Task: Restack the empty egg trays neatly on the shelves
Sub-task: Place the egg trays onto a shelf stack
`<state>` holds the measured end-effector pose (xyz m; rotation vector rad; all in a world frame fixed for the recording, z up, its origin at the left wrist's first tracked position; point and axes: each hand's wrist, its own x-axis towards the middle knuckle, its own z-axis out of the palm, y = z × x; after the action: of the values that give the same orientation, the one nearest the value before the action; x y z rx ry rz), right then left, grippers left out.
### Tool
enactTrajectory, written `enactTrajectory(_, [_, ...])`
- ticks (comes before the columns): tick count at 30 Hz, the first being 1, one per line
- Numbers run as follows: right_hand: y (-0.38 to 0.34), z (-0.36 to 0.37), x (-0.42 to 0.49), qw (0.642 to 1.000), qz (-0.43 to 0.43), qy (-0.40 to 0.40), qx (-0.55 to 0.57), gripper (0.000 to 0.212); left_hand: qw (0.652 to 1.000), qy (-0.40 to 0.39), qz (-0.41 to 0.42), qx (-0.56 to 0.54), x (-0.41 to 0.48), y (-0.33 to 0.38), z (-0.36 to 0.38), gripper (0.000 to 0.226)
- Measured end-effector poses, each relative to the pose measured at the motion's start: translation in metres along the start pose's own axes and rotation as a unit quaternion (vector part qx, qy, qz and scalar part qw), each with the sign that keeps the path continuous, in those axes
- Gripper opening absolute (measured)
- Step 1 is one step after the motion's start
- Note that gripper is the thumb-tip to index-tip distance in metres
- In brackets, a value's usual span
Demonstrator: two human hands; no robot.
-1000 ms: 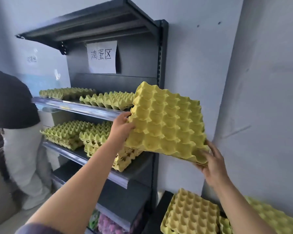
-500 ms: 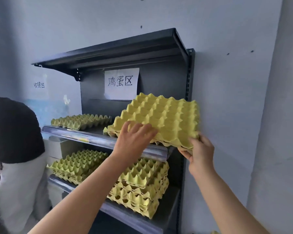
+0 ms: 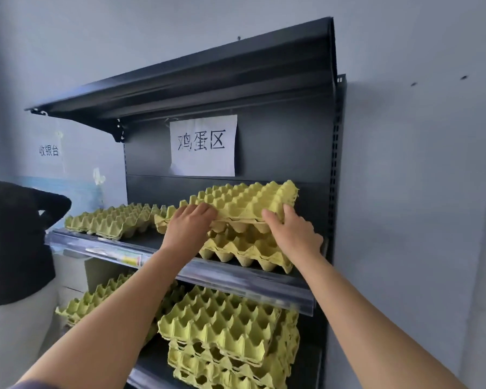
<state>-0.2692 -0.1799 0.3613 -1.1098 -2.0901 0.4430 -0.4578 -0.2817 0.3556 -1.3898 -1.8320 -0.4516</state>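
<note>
Moved: held tray (image 3: 244, 200) now down on the stack (image 3: 244, 248), right end of the upper shelf (image 3: 236, 279).
Left hand (image 3: 190, 228): I see it gripping the tray's front edge.
Right hand (image 3: 292, 234): grips the front-right corner.
Tray: bumps up, far edge tilted higher; squarish, long axis unclear.
Hidden: both thumbs.

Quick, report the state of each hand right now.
Left hand: holding the top egg tray at its front edge.
Right hand: holding the same tray, nearer its right end.
</note>
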Motion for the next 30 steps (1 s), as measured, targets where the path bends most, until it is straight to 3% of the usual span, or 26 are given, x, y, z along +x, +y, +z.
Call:
enactTrajectory(4, [0.016,0.025,-0.003,0.999,0.012,-0.016,-0.043,0.069,0.997,-0.057,0.010,-0.043,-0.006,-0.010,0.031,0.039])
enactTrajectory(7, [0.020,0.033,-0.008,1.000,0.001,0.009,-0.016,0.072,0.996,-0.055,0.016,-0.071,-0.007,-0.012,0.034,0.037])
enactTrajectory(11, [0.017,0.033,-0.012,0.996,0.001,0.032,-0.087,0.077,0.992,-0.043,0.010,-0.115,-0.007,-0.010,0.028,0.045])
enactTrajectory(15, [0.018,0.023,-0.020,0.988,-0.063,0.072,-0.123,0.062,0.989,-0.002,0.058,-0.134,0.003,0.007,0.012,0.044])
enactTrajectory(17, [0.024,0.013,-0.022,0.977,-0.103,0.111,-0.147,0.049,0.985,0.000,0.080,-0.153,0.012,0.021,0.006,0.033])
enactTrajectory(23, [0.065,-0.042,-0.038,0.940,-0.133,0.240,-0.205,0.030,0.963,0.074,0.163,-0.199,0.037,0.091,-0.013,0.014])
enactTrajectory(30, [0.160,-0.143,-0.088,0.911,-0.093,0.304,-0.263,0.035,0.924,0.155,0.255,-0.239,0.049,0.231,-0.025,0.024])
